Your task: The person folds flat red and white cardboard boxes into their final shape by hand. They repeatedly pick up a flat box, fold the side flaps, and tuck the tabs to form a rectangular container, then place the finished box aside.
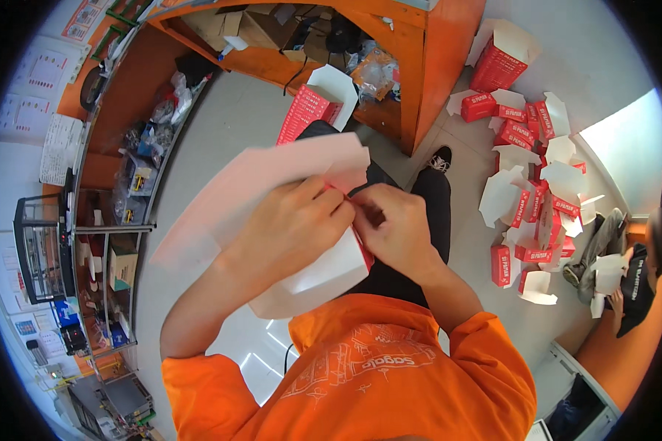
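One white-and-red carton point(312, 283), flaps spread, is pinched and partly hidden by left fingers point(335, 204) and right fingers point(365, 214); similar boxes point(514, 134) crowd the floor point(217, 114).

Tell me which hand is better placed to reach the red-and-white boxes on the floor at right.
Probably the right hand: it is nearer the boxes, while the left hand is farther off, lying over the carton. Neither looks free, though; both have fingers on the carton.
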